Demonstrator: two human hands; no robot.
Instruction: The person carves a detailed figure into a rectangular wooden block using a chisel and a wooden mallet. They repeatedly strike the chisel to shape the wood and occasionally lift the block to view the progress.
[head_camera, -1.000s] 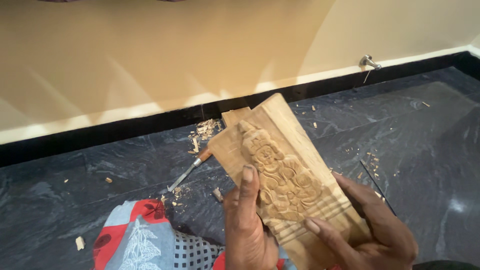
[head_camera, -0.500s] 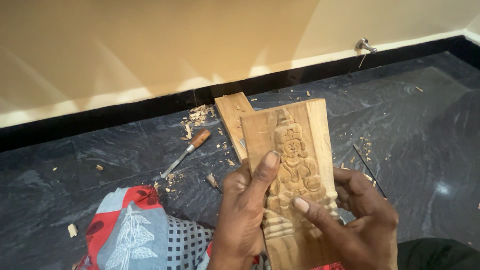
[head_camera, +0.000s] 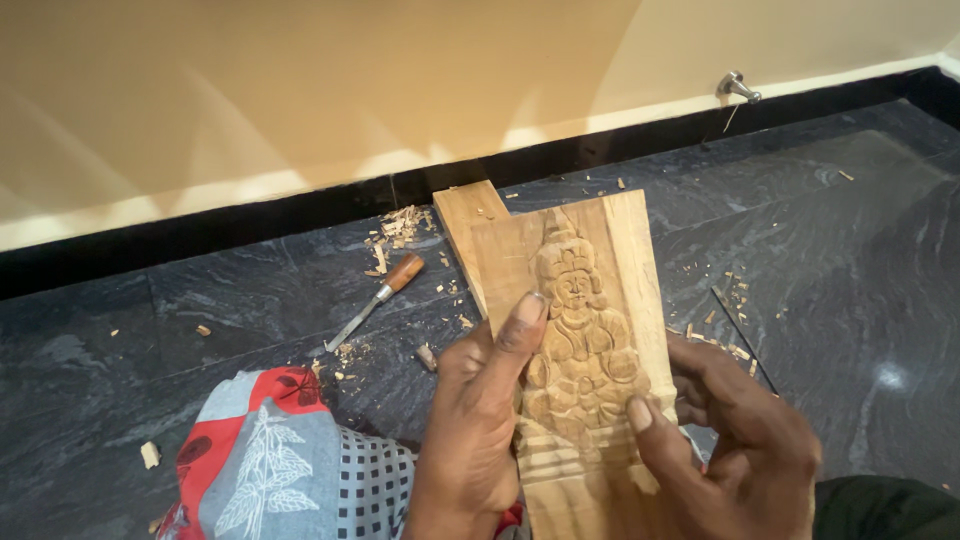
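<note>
A pale wooden plank (head_camera: 625, 250) with a carved figure in relief stands nearly upright in front of me. My left hand (head_camera: 470, 430) grips its left edge, thumb pressed on the carving beside the figure's shoulder. My right hand (head_camera: 735, 440) grips the right edge lower down, thumb resting on the figure's lower part. A second plain plank (head_camera: 462, 208) lies flat on the dark floor behind the carved one, partly hidden by it.
A chisel with a wooden handle (head_camera: 378, 298) lies on the dark stone floor to the left, among wood chips (head_camera: 400, 228). A thin metal rod (head_camera: 742, 338) lies to the right. Patterned red and grey cloth (head_camera: 270, 460) covers my knee. A metal tap (head_camera: 738, 86) juts from the wall.
The carved plank has been turned from tilted right to nearly straight up. Both hands shifted with it, and my view moved slightly.
</note>
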